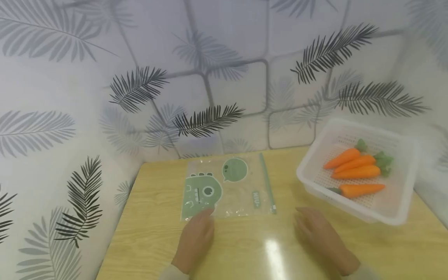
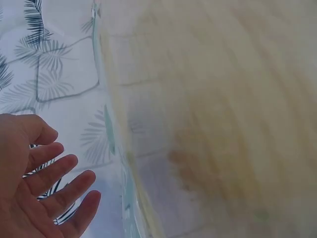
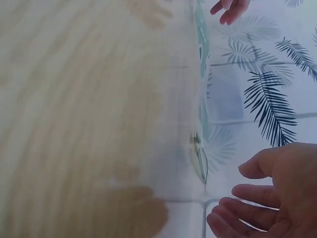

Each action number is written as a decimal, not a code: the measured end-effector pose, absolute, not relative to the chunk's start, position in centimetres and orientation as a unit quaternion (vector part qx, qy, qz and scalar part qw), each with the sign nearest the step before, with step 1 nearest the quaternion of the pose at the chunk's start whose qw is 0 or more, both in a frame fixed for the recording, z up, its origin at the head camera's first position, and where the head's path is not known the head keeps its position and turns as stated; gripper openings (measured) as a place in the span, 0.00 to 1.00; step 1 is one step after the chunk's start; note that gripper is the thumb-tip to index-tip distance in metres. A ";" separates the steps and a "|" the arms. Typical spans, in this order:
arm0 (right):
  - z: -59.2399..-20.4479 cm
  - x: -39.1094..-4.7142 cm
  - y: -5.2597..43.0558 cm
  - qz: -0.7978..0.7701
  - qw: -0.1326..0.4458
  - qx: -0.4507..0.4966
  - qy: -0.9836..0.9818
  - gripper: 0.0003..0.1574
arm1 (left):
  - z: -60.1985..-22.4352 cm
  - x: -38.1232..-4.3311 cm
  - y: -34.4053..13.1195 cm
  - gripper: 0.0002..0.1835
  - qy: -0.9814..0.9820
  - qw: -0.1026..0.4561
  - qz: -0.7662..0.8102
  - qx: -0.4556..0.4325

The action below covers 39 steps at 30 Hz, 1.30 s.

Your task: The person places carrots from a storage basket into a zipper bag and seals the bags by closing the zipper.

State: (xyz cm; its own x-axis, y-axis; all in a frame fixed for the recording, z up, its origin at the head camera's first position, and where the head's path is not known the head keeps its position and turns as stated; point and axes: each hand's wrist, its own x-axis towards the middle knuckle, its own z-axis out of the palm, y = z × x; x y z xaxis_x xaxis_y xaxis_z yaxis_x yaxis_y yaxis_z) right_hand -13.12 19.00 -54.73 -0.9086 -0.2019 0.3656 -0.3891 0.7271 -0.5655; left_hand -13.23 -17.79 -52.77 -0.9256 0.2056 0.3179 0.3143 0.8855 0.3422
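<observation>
A clear zip bag [image 1: 239,194] printed with green dinosaur shapes lies flat on the wooden table, its green zip strip on the right side. My left hand [image 1: 196,237] is at the bag's lower left corner in the head view. In the left wrist view that hand [image 2: 49,183] has loosely bent, spread fingers and holds nothing. Farther right, my right hand [image 1: 322,237] hovers between the bag and a white plastic basket [image 1: 302,175]. The right wrist view shows this hand [image 3: 267,193] with relaxed, parted fingers and nothing in them.
Several orange carrots [image 1: 357,171] with green tops lie inside the basket at the table's right. A wall [image 1: 234,89] with a feather pattern stands behind the table [image 1: 147,229] and along its left side. Light glares on the tabletop between the hands.
</observation>
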 end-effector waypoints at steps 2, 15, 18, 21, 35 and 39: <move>-54.6 -13.6 18.6 0.352 0.132 0.152 -0.914 0.19 | -52.6 -13.6 -17.5 0.17 -0.956 0.149 -0.207 -0.147; -52.9 -16.1 17.1 0.448 0.060 0.090 -0.887 0.20 | -51.6 -16.8 -13.3 0.15 -0.942 0.114 -0.263 -0.173; -53.0 -16.9 16.6 0.459 0.046 0.092 -0.883 0.21 | -51.5 -17.4 -12.3 0.15 -0.937 0.114 -0.277 -0.180; -53.1 -17.9 16.1 0.458 0.025 0.087 -0.884 0.24 | -51.4 -18.2 -11.3 0.15 -0.935 0.095 -0.294 -0.175; -52.6 -21.5 14.6 0.484 -0.036 0.095 -0.869 0.27 | -50.6 -21.2 -6.2 0.17 -0.927 0.050 -0.338 -0.157; -52.8 -22.1 14.4 0.516 -0.082 0.089 -0.848 0.29 | -51.0 -22.1 -5.3 0.17 -0.917 0.014 -0.374 -0.140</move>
